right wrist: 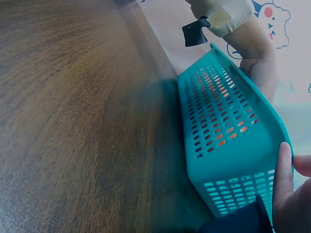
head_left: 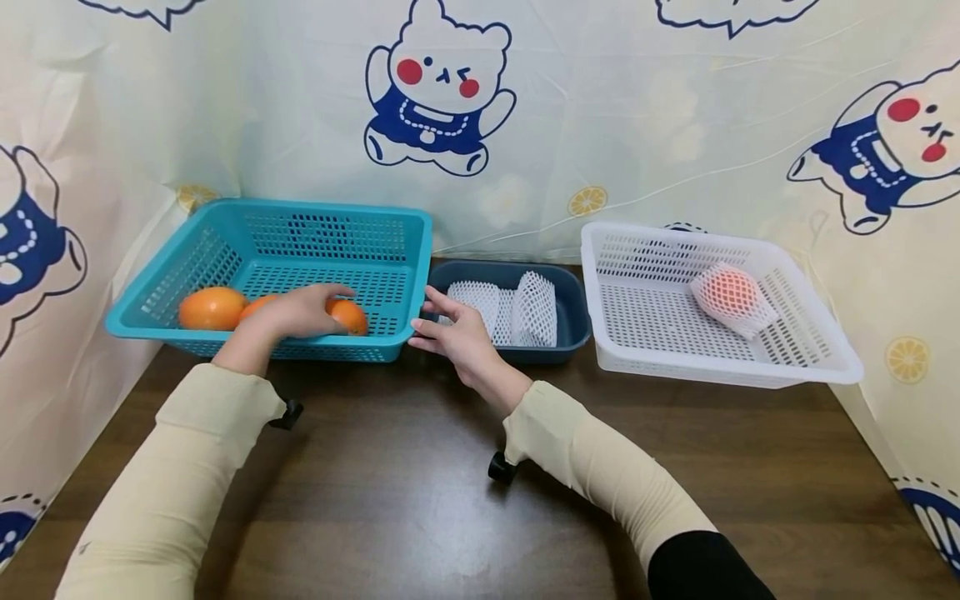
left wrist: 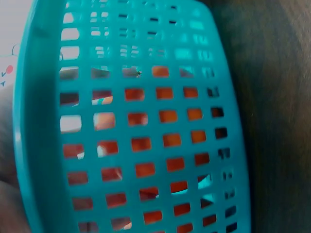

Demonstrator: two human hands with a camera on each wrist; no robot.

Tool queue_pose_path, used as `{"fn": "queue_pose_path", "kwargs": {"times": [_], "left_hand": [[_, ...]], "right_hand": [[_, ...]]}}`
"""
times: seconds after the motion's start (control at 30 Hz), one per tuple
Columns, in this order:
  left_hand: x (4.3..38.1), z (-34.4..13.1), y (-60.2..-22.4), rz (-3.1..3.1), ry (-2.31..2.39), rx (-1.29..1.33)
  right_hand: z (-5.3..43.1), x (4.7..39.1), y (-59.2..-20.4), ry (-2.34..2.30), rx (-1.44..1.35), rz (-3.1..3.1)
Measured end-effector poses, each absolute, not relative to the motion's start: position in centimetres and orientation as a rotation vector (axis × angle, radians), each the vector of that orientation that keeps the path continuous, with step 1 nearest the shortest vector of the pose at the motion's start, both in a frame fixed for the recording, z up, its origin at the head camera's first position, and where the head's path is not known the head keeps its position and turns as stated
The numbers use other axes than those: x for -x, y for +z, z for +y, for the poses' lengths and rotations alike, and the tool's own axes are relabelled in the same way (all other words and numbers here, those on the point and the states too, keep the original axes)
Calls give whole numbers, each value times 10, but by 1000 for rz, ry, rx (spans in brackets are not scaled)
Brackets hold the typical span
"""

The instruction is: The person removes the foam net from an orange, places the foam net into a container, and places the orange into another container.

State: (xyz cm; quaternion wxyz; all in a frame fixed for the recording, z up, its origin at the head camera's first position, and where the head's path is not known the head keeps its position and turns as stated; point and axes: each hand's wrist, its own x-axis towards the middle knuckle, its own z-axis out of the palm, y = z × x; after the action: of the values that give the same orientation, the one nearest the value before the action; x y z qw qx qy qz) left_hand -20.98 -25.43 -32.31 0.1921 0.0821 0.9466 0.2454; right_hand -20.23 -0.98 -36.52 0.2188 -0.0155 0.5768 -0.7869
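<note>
My left hand (head_left: pixel 300 312) reaches into the teal basket (head_left: pixel 337 215), its fingers and thumb around an orange (head_left: pixel 349 317) near the front right corner. Left of that hand lie a larger orange-coloured fruit (head_left: pixel 212 308) and another orange (head_left: pixel 257 307), partly covered by the hand. In the left wrist view the basket's slotted wall (left wrist: pixel 43 121) hides most of the grip, with orange fruit showing through the holes. My right hand (head_left: pixel 463 335) rests its extended fingers at the basket's right rim; in the right wrist view a straight finger (right wrist: pixel 283 170) lies against the corner.
A dark blue bin (head_left: pixel 573 312) with white foam net sleeves (head_left: pixel 535 310) stands beside the teal basket. Further right, a white basket (head_left: pixel 652 364) contains one fruit in a foam net (head_left: pixel 731 298). Behind them hangs a printed curtain (head_left: pixel 540 167); the brown table (head_left: pixel 420 483) stretches in front.
</note>
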Motion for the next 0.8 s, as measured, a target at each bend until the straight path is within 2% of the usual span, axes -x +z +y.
{"fn": "queue_pose_path", "kwargs": {"times": [0.53,0.8], "left_hand": [[203,-259,-320,2711,733,-158],[203,-260,-318,2738,808,-106]], "right_hand": [[-7,199,-367,-2172,79,1592],[5,196,-368,-2137,227,1577]]}}
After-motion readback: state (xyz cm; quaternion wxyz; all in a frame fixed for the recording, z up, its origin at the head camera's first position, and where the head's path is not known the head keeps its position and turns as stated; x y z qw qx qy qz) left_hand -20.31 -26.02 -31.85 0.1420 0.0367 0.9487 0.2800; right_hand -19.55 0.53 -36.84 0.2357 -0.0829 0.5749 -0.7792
